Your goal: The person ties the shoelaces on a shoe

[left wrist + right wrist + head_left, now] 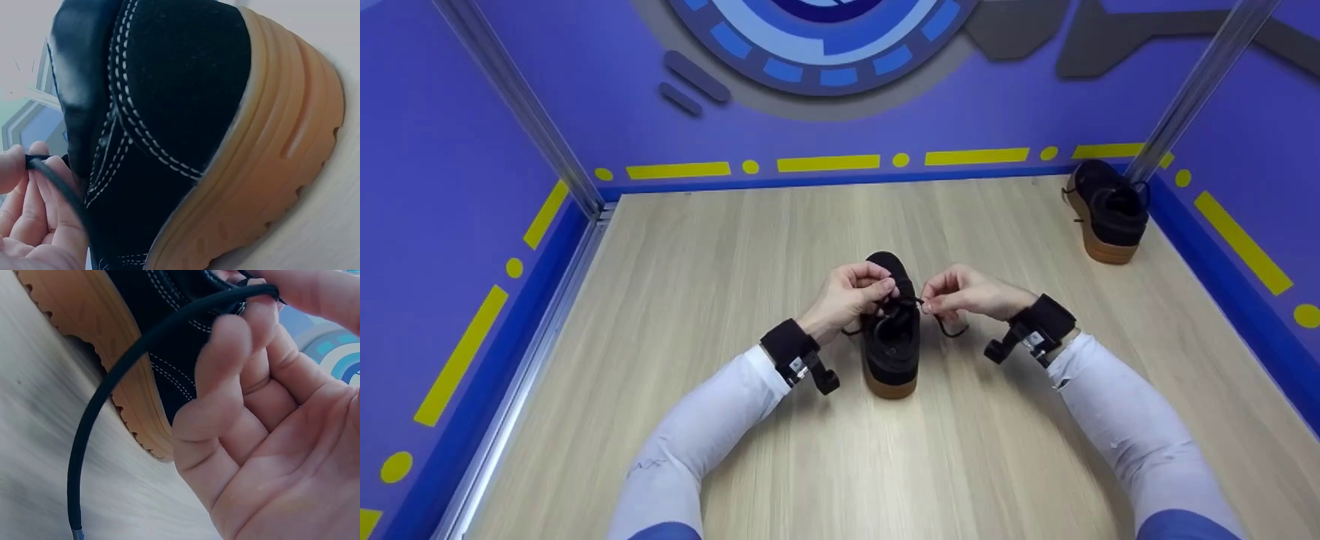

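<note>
A black shoe [891, 352] with a tan sole and white stitching stands upright mid-table, its toe pointing away from me. My left hand [851, 296] is over its left side and pinches a black shoelace [64, 188] between thumb and fingers. On the other side, my right hand [967, 292] pinches the lace's other part near the throat of the shoe. From those fingertips a loose lace end [84, 433] with a metallic tip curves down beside the sole. The knot area is partly hidden by my fingers in the head view.
A second black shoe [1114, 214] with a tan sole and loose laces stands at the back right corner. Blue panels [840, 135] with yellow marks wall the wooden table [720, 240] at the back and both sides. Each wrist carries a strapped camera.
</note>
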A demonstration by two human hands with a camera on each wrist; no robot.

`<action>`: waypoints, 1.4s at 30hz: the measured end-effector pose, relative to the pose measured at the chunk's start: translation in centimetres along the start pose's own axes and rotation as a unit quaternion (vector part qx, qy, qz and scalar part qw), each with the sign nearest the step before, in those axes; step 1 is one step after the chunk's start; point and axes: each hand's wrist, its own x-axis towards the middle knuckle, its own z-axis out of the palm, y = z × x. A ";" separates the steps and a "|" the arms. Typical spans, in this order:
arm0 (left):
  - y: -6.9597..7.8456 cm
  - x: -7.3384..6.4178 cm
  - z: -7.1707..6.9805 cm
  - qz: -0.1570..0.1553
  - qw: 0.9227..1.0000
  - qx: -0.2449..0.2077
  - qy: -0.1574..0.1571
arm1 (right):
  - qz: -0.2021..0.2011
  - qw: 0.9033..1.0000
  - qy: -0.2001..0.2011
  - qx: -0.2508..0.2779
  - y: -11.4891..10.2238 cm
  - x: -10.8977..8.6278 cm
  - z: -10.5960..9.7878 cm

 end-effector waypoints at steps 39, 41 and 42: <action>0.4 -0.2 0.7 0.018 0.996 0.083 0.008 | -0.094 0.984 0.062 0.134 -4.6 0.7 0.1; 0.4 -0.3 0.8 0.019 0.996 0.085 0.008 | -0.088 0.982 0.090 0.142 -5.2 1.1 0.2; 0.4 -0.3 0.8 0.020 0.996 0.087 0.009 | -0.083 0.980 0.105 0.145 -5.5 1.3 0.3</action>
